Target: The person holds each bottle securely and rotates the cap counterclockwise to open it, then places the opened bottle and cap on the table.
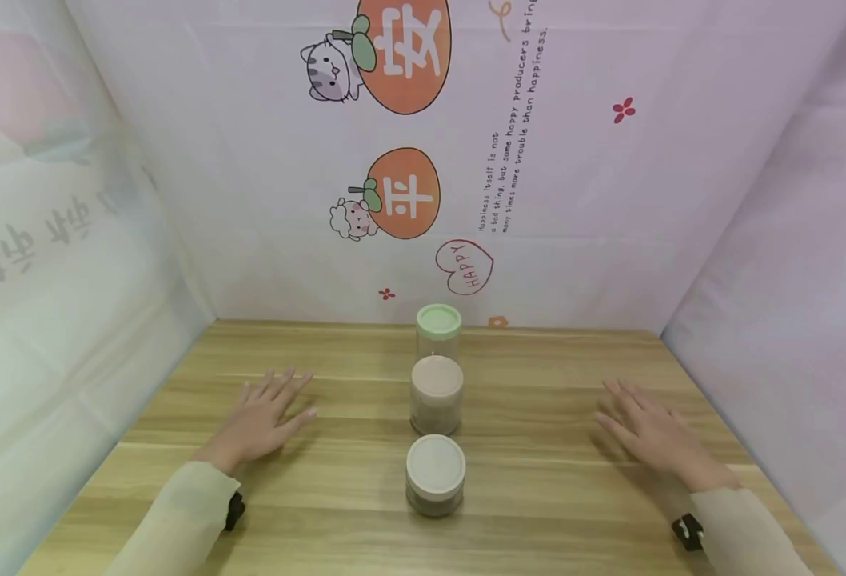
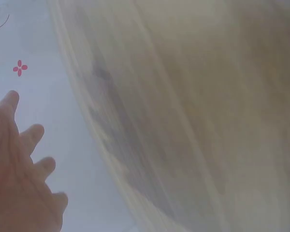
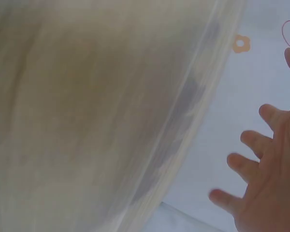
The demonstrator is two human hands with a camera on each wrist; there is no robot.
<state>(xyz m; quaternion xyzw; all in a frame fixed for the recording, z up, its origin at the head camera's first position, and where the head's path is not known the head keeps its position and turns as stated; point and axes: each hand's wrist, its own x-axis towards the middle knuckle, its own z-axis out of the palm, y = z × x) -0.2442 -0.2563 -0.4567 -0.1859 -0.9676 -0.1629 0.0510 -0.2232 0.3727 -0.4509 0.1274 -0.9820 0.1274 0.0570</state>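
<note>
Behind, on the backdrop point(image 1: 610, 200): "HAPPY" inside a heart outline point(image 1: 464, 267), a slanted line reading "Happiness itself is not a bad thing, but some happy producers bring many times more trouble than happiness", and two orange fruits bearing white Chinese characters.

Down the middle of the desk point(image 1: 538, 512), three clear jars in a row from front edge to back edge. Nearest the front edge, white-lidded jar point(image 1: 435, 475), dark contents at the bottom. Just behind, pink-lidded jar point(image 1: 436, 395), greyish-brown contents. Close to the back edge, green-lidded jar point(image 1: 438, 332), contents not discernible.

Left hand point(image 1: 265, 420) flat on the desk toward the left edge, fingers spread, holding nothing. Right hand point(image 1: 649, 432) flat toward the right edge, fingers likewise spread, empty. Both well apart from the jars.
</note>
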